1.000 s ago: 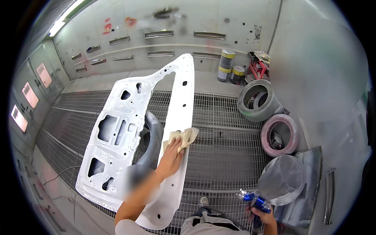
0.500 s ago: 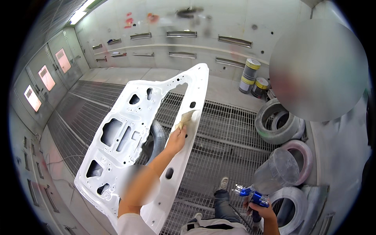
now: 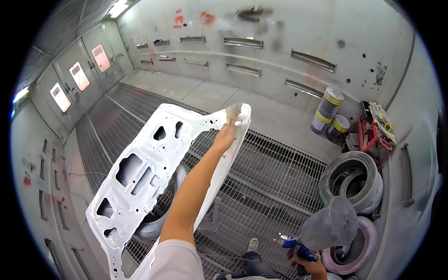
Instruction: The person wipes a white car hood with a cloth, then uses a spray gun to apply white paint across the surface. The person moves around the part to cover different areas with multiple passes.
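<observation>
A white car door panel with several cut-outs lies tilted in front of me, propped over a tire. My left arm stretches across it. At the panel's far upper corner my left hand is closed on a thin tan cloth, which touches the white surface and looks smeared by motion. Low at the right, my right hand grips a blue spray gun with a large translucent cup on top. The gun stays apart from the panel, its nozzle pointing left.
Floor grating runs beneath the panel. Along the right wall lie several tires and a pinkish ring-shaped tire. Paint cans stand by the back wall beside a red stand. A thin hose crosses near my feet.
My left hand has moved with the cloth from the panel's right strip up to its far corner. My view has shifted, and the red stand now shows. The spray gun remains in my right hand.
</observation>
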`<state>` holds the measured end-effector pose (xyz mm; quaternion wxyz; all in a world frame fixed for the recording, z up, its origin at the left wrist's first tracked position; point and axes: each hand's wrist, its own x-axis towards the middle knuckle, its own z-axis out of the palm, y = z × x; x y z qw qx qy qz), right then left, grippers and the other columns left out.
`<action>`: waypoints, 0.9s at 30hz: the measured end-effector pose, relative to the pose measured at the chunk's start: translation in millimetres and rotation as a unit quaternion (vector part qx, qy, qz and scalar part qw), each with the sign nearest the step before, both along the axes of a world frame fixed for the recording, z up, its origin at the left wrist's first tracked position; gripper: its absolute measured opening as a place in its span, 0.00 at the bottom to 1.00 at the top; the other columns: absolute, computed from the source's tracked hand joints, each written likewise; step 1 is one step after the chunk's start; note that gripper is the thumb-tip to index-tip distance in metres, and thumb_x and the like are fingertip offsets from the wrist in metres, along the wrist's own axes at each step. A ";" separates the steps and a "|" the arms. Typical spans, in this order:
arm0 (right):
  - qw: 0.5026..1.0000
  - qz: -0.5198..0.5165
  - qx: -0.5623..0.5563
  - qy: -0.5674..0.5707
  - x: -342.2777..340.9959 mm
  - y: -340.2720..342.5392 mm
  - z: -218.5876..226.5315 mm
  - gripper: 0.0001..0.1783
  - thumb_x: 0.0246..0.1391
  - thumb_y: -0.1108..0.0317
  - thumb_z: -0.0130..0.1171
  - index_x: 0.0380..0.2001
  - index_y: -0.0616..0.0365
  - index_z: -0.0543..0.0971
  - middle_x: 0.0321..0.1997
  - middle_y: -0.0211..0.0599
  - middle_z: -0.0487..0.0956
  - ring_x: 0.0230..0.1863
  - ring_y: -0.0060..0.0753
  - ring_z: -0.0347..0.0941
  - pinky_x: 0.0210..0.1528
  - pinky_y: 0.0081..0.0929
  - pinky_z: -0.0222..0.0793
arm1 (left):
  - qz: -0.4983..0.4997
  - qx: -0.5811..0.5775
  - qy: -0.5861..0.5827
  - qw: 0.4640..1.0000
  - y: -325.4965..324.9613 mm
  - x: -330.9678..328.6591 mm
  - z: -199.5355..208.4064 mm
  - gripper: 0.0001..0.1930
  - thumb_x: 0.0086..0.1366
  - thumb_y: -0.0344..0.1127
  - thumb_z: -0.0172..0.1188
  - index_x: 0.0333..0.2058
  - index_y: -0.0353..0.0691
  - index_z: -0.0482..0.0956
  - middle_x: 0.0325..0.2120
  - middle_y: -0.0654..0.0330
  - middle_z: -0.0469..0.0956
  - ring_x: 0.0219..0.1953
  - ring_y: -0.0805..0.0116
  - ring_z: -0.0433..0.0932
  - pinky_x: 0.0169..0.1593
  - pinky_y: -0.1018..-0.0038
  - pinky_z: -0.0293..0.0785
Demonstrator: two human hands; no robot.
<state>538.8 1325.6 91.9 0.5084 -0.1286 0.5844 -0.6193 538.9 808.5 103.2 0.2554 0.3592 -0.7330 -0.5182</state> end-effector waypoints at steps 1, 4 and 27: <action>1.000 0.000 -0.008 -0.006 -11.8 -6.6 0.6 0.24 0.47 0.81 0.61 0.50 0.66 0.70 0.36 0.49 0.78 0.35 0.40 0.78 0.28 0.34 0.81 | -0.005 -0.050 0.005 0.999 -7.5 -7.3 -5.8 0.30 0.71 0.56 0.41 0.56 0.33 0.70 0.50 0.49 0.74 0.54 0.61 0.71 0.59 0.70 0.61; 0.999 -0.002 -0.015 -0.034 -42.9 -20.4 -2.4 0.24 0.47 0.80 0.62 0.50 0.66 0.69 0.36 0.49 0.78 0.35 0.41 0.78 0.28 0.34 0.80 | -0.055 -0.122 -0.094 0.986 -3.3 5.1 -20.1 0.29 0.71 0.51 0.39 0.58 0.31 0.65 0.52 0.35 0.69 0.59 0.43 0.66 0.64 0.64 0.57; 0.995 -0.003 -0.091 0.038 -185.9 -117.2 -43.7 0.26 0.50 0.77 0.62 0.53 0.66 0.67 0.44 0.48 0.77 0.44 0.44 0.77 0.27 0.33 0.79 | 0.190 0.279 0.326 0.883 92.8 206.2 134.8 0.28 0.72 0.49 0.43 0.62 0.36 0.59 0.61 0.54 0.66 0.63 0.56 0.64 0.66 0.57 0.58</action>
